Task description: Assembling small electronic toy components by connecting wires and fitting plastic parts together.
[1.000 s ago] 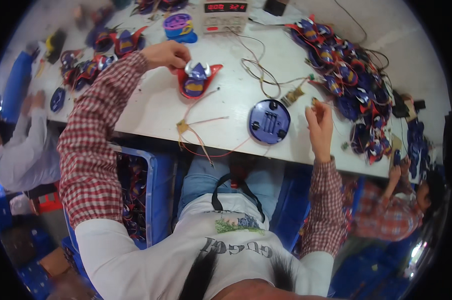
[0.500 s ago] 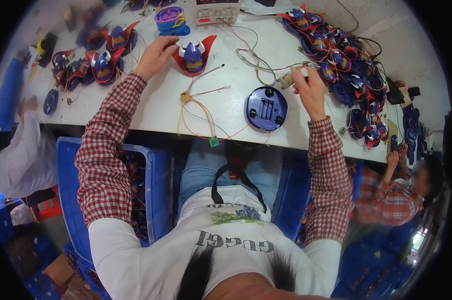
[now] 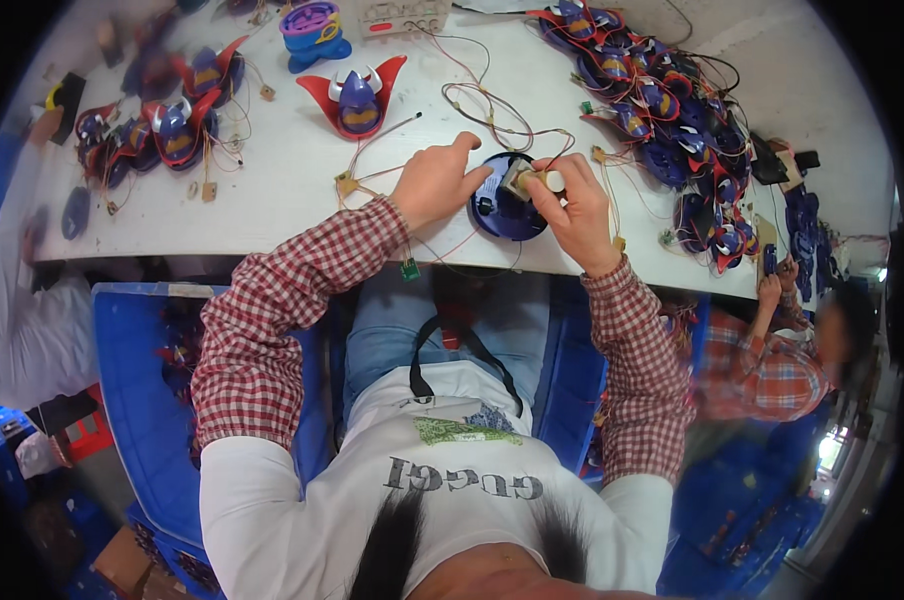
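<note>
On the white table in front of me lies a round dark-purple toy base [image 3: 496, 212], its battery side facing up. My right hand [image 3: 579, 208] is closed around a small block with a white cylindrical end [image 3: 534, 181] and holds it over the base, hiding part of it; whether they touch I cannot tell. My left hand [image 3: 434, 184] is at the base's left edge, thumb and forefinger spread apart and nothing visible between them. Beyond it sits a purple horned toy head with red wings [image 3: 359, 103]. Thin wires run from the head to a small tan part [image 3: 347, 185] and a green circuit board [image 3: 410, 269].
Coiled leads [image 3: 487, 110] trail from a bench power supply [image 3: 404, 18] at the back. Beside it stands a blue-and-purple round container [image 3: 312, 35]. Similar toy heads with wires crowd the right [image 3: 662, 130] and left [image 3: 177, 130]. Blue bins [image 3: 137, 380] flank my legs; co-workers sit on both sides.
My left hand has left the winged toy head and moved down and right to the base. My right hand has brought the block left, over the base.
</note>
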Demonstrator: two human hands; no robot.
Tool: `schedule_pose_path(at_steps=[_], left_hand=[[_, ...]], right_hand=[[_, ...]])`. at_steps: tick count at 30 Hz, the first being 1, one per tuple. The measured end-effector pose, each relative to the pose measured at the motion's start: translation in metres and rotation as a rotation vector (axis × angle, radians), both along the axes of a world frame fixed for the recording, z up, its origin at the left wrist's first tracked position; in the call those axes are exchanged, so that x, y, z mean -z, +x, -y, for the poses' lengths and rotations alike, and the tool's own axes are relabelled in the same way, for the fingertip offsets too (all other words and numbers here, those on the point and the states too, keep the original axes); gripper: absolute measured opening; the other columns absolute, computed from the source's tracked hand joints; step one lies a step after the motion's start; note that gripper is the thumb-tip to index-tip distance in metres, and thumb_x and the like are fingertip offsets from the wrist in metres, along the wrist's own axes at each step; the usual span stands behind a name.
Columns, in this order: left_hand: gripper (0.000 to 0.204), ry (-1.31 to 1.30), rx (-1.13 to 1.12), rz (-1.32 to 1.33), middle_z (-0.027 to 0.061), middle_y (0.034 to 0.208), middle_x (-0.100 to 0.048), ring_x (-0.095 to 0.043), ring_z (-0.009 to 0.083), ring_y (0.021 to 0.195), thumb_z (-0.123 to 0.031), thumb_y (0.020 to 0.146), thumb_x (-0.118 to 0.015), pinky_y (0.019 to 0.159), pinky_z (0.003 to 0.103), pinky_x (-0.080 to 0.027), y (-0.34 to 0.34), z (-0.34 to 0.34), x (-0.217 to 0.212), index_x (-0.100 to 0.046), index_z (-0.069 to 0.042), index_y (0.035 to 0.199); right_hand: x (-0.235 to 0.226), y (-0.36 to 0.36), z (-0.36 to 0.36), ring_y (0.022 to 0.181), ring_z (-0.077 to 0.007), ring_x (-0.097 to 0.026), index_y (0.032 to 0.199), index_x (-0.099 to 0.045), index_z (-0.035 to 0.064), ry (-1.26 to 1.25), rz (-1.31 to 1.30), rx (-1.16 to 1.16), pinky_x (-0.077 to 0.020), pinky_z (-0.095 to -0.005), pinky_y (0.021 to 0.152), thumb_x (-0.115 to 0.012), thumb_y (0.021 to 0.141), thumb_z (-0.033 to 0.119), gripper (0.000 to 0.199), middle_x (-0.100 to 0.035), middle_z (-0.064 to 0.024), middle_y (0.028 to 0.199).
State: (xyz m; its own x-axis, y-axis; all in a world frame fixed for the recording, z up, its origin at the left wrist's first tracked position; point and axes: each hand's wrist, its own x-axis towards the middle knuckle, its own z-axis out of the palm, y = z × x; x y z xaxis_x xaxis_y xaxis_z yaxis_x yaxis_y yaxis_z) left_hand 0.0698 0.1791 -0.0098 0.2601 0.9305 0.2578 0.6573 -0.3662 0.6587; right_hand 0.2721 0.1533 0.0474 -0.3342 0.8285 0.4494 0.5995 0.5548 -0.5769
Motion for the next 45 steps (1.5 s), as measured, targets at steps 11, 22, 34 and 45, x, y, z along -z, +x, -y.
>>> schedule_pose_path(at_steps=[11, 22, 34, 45], left_hand=[[0.022, -0.112, 0.033, 0.045, 0.0113, 0.062, -0.062, -0.059, 0.0267, 0.055, -0.014, 0.081, -0.058, 0.054, 0.035, -0.046, 0.013, 0.000, 0.011, -0.055, -0.002, 0.098], [0.019, -0.157, 0.032, 0.137, 0.0175, 0.069, -0.065, -0.063, 0.0352, 0.061, -0.013, 0.081, -0.057, 0.058, 0.041, -0.050, 0.014, 0.002, 0.003, -0.054, 0.000, 0.095], [0.023, -0.091, 0.040, 0.121, 0.0067, 0.072, -0.057, -0.055, 0.0191, 0.058, -0.017, 0.084, -0.063, 0.053, 0.029, -0.045, -0.043, 0.101, -0.041, -0.056, -0.004, 0.102], [0.021, 0.130, -0.015, -0.290, 0.0075, 0.082, -0.056, -0.052, 0.0118, 0.060, -0.010, 0.085, -0.064, 0.049, 0.023, -0.042, -0.048, 0.139, 0.006, -0.054, -0.002, 0.102]], right_hand=[[0.016, -0.003, 0.019, 0.066, -0.0160, -0.053, 0.103, -0.061, 0.0024, 0.146, 0.124, -0.051, -0.0465, -0.0247, 0.059, -0.071, 0.078, 0.007, 0.027, -0.055, -0.0062, 0.097], [0.005, -0.001, 0.014, 0.070, -0.0171, -0.053, 0.104, -0.060, 0.0015, 0.003, 0.227, -0.159, -0.0450, -0.0247, 0.061, -0.068, 0.079, 0.006, 0.027, -0.055, -0.0071, 0.096], [0.013, 0.001, 0.008, 0.070, -0.0157, -0.046, 0.107, -0.057, -0.0002, -0.172, -0.003, -0.072, -0.0410, -0.0251, 0.060, -0.068, 0.082, 0.013, 0.030, -0.051, -0.0075, 0.094], [0.010, -0.029, 0.106, 0.066, -0.0139, -0.049, 0.101, -0.060, -0.0008, -0.205, -0.244, -0.131, -0.0420, -0.0229, 0.057, -0.067, 0.078, 0.000, 0.025, -0.055, -0.0086, 0.092]])
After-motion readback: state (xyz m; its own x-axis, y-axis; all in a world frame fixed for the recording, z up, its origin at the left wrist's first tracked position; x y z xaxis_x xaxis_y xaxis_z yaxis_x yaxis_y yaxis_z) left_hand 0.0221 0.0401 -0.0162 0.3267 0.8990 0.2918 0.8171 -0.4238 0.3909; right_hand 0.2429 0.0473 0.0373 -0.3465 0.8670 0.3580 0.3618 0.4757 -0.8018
